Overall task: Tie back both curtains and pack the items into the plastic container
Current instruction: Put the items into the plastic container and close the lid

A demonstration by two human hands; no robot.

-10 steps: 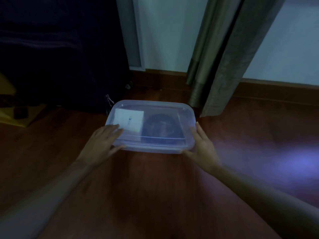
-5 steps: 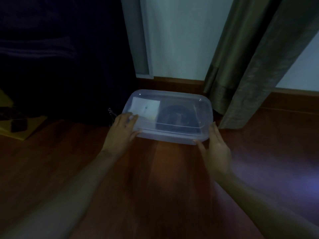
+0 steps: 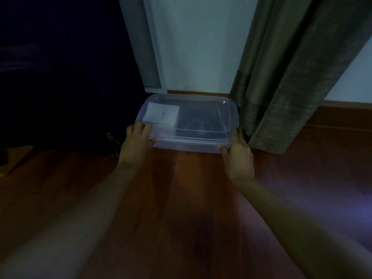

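Plastic container (image 3: pixel 187 123), translucent, lid on, flat on wooden floor (image 3: pixel 181 208), far edge near skirting board (image 3: pixel 198 93); white card (image 3: pixel 162 114) visible through lid at container's left end, dark item (image 3: pixel 201 119) inside toward container's right, too dim to identify. Left hand (image 3: pixel 136 142) at container's near-left corner, fingers bent over lid edge, thumb along near side wall, touching. Right hand (image 3: pixel 239 156) at container's near-right corner, fingers straight and together against right side wall, thumb on near wall; container between both hands. Grey-green curtain (image 3: pixel 285 81) hanging just right of container, hem on floor, touching or almost touching container's right end, cannot tell which. Dark cloth mass (image 3: pixel 60 73) left of container; small metal clip (image 3: pixel 111 137) at its lower edge, just left of left hand. Pale wall (image 3: pixel 197 47) behind container
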